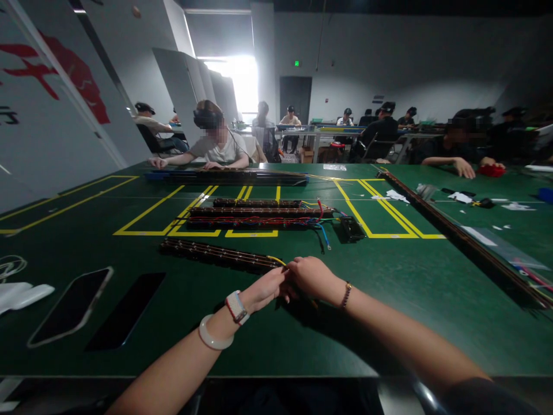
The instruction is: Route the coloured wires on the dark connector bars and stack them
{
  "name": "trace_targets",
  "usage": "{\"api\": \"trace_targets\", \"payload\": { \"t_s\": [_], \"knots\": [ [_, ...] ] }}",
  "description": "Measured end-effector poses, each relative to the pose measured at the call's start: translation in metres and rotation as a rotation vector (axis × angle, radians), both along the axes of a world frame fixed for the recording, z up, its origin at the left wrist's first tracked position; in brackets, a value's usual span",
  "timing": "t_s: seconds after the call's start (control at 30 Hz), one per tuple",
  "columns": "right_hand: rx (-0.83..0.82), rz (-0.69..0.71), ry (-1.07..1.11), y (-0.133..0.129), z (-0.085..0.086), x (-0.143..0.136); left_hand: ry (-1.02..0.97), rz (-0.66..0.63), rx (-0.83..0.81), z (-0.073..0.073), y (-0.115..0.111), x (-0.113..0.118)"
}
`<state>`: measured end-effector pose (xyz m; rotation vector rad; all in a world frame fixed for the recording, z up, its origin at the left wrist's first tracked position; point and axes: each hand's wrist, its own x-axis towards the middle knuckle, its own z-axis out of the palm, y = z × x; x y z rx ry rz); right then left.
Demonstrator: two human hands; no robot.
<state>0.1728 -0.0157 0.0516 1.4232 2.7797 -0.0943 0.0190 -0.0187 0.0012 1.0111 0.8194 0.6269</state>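
Note:
A long dark strip bundle (220,253) with copper-coloured lines lies slantwise on the green table, its near end reaching my hands. From that end a yellow wire (276,260) runs in between my fingers. My left hand (266,290), with a watch and a white bangle at the wrist, is closed in a pinch at the wire. Against it, my right hand (314,280) is curled with its fingers bent down around the same spot. The fingertips and the wire's end are hidden. Just beyond lie more strip bundles (259,214) with red, blue and black wires.
Two phones (71,308) (127,311) lie at the left by a white object (23,295). A black block (352,229) sits beyond my right hand. One long strip (458,233) crosses the right side, near paper scraps (396,196). Co-workers (220,144) sit across the table.

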Motion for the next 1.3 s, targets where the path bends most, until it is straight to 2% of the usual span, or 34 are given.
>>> {"api": "trace_targets", "payload": {
  "t_s": [0.17,0.3,0.47,0.67,0.83,1.03,1.17,1.3],
  "knots": [
    [-0.107,0.002,0.101,0.011,0.0,0.011,0.024,-0.009,0.041,0.0,-0.001,0.0],
    [-0.007,-0.089,0.171,0.032,-0.009,0.022,0.1,0.0,0.069,0.003,-0.003,0.002],
    [0.165,-0.164,0.255,0.055,-0.032,0.033,0.112,0.0,0.122,0.008,-0.005,0.002],
    [0.195,-0.063,0.359,0.061,-0.06,0.037,0.139,0.026,0.194,0.001,-0.005,0.004],
    [0.246,0.015,0.457,0.058,-0.064,0.037,0.349,0.091,0.406,-0.001,-0.004,0.004],
    [0.242,0.121,0.464,0.053,-0.062,0.036,0.708,0.147,0.753,0.015,-0.003,-0.007],
    [0.232,0.127,0.467,0.054,-0.063,0.035,0.881,0.142,0.822,0.016,-0.003,-0.009],
    [0.231,0.123,0.46,0.056,-0.063,0.036,0.914,0.141,0.882,0.011,-0.003,-0.009]
  ]
}}
